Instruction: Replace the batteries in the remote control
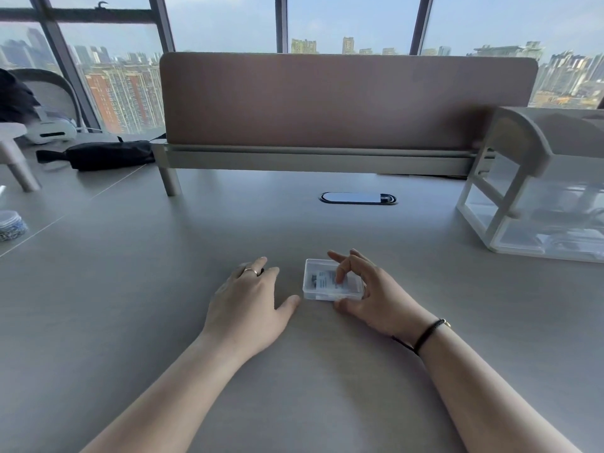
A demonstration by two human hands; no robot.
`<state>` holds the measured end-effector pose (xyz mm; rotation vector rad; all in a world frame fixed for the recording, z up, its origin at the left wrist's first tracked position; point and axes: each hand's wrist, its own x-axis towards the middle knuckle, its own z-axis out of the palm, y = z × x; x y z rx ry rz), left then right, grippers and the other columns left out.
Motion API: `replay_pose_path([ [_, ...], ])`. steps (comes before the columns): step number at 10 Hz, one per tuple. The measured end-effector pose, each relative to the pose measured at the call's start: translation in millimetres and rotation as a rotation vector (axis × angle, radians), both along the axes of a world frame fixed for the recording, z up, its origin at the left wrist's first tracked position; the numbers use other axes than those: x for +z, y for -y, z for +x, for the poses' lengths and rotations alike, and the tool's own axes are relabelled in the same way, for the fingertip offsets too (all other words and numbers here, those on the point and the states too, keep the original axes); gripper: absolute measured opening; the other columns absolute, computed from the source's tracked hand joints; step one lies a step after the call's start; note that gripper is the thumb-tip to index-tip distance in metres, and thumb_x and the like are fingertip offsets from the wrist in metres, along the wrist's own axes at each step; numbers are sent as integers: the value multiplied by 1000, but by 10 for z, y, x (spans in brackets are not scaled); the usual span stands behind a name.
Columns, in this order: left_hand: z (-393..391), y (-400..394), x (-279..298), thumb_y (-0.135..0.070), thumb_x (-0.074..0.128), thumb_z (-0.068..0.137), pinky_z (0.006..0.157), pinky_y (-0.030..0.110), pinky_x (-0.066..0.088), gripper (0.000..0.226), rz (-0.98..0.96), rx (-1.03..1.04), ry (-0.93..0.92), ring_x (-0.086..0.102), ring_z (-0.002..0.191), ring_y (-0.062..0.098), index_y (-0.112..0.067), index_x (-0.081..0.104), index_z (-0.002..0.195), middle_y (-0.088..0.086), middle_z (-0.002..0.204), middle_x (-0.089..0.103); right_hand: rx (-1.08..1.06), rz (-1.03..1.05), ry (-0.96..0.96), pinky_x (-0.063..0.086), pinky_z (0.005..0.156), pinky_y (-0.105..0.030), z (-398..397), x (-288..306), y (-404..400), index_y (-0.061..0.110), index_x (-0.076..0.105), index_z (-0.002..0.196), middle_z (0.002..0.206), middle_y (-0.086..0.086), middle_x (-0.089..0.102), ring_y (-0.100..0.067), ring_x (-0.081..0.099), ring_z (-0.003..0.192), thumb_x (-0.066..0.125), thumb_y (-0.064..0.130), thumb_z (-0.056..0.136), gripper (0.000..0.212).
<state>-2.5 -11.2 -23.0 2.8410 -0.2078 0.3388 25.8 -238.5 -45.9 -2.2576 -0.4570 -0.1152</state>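
I see my right hand pinching the clear plastic case on the worktop, left hand flat, fingers relaxed.

Right hand holds clear box; left hand rests flat.

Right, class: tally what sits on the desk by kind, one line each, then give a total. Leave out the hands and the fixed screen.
Small clear plastic box: 1
Black pouch: 1
White headset: 1
Clear storage rack: 1
Jar at the left edge: 1
Total: 5
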Motion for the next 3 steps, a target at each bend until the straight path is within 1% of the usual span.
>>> replay_pose_path([
  [1, 9, 12, 38, -37, 62, 85, 85, 33, 49, 33, -167, -24, 216, 62, 115, 18, -24, 70, 115, -10, 124, 68, 9, 150, -25, 25, 101, -3, -9, 36, 3, 25, 53, 88, 143, 24, 47, 19, 27, 137, 79, 3, 75, 37],
  [2, 7, -23, 33, -26, 65, 83, 68, 30, 49, 15, -290, -20, 310, 68, 88, 19, -25, 75, 94, -12, 93, 74, -37, 521, -123, 42, 97, -11, -19, 66, 54, 23, 59, 86, 142, 16, 55, 20, 45, 126, 80, 1, 76, 32],
  [3, -8, -70, 21, -22, 66, 83, 61, 25, 43, 9, -365, -53, 303, 63, 70, 14, -27, 74, 83, -17, 70, 63, -233, 641, -50, 39, 93, -12, -76, 98, 43, 22, 63, 87, 132, 10, 66, -2, 55, 129, 78, 7, 82, 22],
])
